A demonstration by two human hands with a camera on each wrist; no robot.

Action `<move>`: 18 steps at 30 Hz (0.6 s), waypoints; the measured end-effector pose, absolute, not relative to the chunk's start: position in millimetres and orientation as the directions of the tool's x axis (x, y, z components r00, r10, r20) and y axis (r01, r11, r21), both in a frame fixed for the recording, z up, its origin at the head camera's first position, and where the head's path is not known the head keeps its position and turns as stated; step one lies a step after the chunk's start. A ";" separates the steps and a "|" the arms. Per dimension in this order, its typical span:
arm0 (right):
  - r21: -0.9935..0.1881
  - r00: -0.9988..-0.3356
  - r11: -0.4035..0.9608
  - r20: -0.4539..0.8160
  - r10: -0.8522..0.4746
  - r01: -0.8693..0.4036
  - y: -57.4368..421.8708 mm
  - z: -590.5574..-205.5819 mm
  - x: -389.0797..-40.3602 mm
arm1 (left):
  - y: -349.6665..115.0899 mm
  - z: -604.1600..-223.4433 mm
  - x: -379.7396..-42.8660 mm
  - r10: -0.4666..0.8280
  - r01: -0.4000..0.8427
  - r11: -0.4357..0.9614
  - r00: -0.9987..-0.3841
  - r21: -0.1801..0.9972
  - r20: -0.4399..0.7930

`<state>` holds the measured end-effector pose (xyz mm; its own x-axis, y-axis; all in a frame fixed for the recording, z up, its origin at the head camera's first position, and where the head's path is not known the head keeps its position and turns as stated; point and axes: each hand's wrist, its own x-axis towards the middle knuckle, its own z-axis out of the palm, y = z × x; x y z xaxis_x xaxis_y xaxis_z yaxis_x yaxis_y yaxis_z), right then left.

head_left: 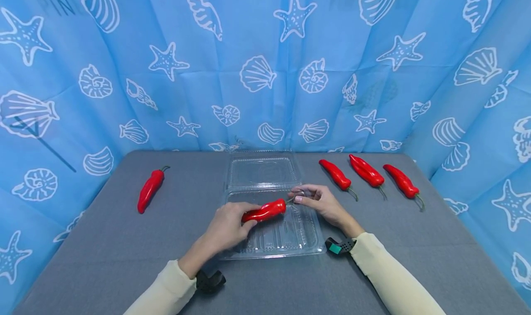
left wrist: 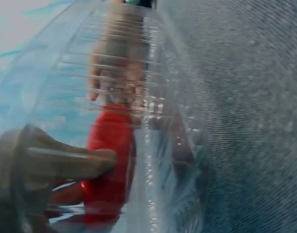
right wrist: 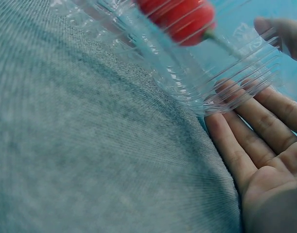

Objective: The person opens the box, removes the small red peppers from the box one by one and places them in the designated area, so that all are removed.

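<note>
My left hand [head_left: 227,226] grips a long red pepper [head_left: 271,210] by its body, over the base of a clear plastic clamshell container [head_left: 271,254]. The thumb lies along the pepper in the blurred left wrist view. The green stem [right wrist: 226,44] points toward my right hand [head_left: 322,205]. In the right wrist view, that hand's fingers are extended against the outside of the container's ribbed wall, with the thumb apart from them and nothing gripped. Whether the pepper touches the container floor cannot be told.
The container's lid [head_left: 265,172] lies folded back behind the base. To the right lie three red peppers, the nearest one [head_left: 335,174] close to the lid. Another red pepper [head_left: 151,190] lies at the left. A blue shell-patterned curtain [head_left: 257,112] borders the grey table [head_left: 103,250].
</note>
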<state>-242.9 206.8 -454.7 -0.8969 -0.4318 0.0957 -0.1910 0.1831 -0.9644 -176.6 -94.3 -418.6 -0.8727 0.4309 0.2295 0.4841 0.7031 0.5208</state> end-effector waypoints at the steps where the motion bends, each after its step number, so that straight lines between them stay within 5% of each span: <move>1: -0.965 -0.896 0.179 0.098 -0.433 -0.192 207.0 -455.1 -243.2 | -95.0 -417.7 -176.7 0.417 0.474 0.688 -0.878 0.550 0.234; 10: -0.964 -0.885 0.160 0.119 -0.451 -0.212 207.8 -455.8 -244.0 | -112.9 -400.3 -185.4 0.228 0.414 0.494 -0.910 0.765 0.346; 18: -0.968 -0.888 0.154 0.111 -0.445 -0.198 207.6 -454.3 -242.5 | -157.8 -397.0 -207.4 -0.042 0.394 0.448 -0.888 0.803 0.459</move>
